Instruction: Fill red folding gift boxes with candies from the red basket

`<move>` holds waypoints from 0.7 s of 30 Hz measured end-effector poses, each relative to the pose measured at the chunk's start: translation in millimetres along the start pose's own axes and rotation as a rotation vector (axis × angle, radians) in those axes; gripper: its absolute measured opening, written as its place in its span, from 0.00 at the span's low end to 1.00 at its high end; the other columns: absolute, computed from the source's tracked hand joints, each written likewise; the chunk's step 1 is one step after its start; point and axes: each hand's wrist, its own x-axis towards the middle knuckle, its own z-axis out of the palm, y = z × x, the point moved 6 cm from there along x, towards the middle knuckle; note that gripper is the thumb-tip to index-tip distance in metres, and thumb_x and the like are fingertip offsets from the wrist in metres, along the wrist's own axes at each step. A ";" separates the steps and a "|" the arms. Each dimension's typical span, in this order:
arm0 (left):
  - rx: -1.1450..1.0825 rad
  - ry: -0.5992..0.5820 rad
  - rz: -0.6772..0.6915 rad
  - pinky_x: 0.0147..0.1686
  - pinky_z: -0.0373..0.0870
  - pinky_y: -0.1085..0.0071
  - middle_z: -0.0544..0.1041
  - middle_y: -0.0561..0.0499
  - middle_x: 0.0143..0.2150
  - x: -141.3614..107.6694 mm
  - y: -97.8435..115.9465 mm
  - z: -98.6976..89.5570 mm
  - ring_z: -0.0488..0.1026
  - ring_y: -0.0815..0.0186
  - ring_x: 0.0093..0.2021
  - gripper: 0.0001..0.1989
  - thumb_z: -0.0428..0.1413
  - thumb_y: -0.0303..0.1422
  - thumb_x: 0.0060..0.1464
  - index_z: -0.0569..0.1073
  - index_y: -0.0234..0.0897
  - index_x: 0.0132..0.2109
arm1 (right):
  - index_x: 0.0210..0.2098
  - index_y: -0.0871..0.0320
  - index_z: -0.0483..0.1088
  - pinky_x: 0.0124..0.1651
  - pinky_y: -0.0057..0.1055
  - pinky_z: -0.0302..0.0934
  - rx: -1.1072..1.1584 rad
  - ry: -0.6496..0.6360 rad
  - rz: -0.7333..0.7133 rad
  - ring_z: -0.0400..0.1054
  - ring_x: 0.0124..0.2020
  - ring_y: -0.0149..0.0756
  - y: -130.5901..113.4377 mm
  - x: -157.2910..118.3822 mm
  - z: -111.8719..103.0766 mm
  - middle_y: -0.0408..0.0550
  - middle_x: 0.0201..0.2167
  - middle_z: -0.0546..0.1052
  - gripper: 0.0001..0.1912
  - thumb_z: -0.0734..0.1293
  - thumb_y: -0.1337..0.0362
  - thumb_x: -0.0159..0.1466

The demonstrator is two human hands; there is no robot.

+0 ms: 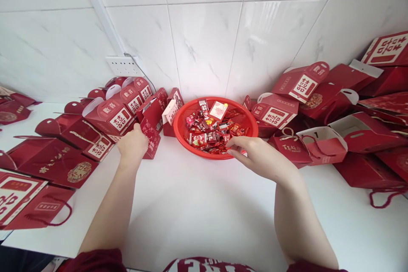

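Note:
A red plastic basket (179,137) holding several wrapped sweets (212,125) and a small pink-and-white packet (218,110) stands near the wall. My right hand (251,151) reaches over its front right rim, fingertips closed together at the sweets; whether a sweet is between them is too small to tell. Left of the basket, my left hand (133,141) is closed on the near side of a dark red patterned gift box (149,138), which stands on the white table. Its fingertips are partly hidden by the box.
Several red gift boxes crowd the left (117,121) and are stacked at the right (276,114), some with rope handles. Behind the white table (204,208) rises a tiled wall (204,42) with a socket strip (123,66) and cable.

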 end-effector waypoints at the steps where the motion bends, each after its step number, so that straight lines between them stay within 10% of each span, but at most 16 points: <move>1: 0.001 -0.008 0.005 0.40 0.73 0.52 0.80 0.29 0.42 0.3 -0.5 -0.1 0.79 0.40 0.44 0.17 0.42 0.28 0.61 0.68 0.31 0.53 | 0.43 0.52 0.71 0.36 0.31 0.60 -0.001 -0.001 0.000 0.73 0.37 0.38 -0.3 0.4 0.3 0.43 0.40 0.79 0.09 0.60 0.62 0.70; 21: 0.019 -0.005 0.015 0.38 0.71 0.53 0.80 0.29 0.40 -2.4 -20.9 -1.7 0.78 0.38 0.43 0.20 0.39 0.33 0.64 0.69 0.32 0.54 | 0.44 0.52 0.72 0.38 0.34 0.63 -0.004 -0.041 -0.015 0.74 0.39 0.41 -5.2 2.6 8.5 0.46 0.40 0.79 0.11 0.59 0.61 0.70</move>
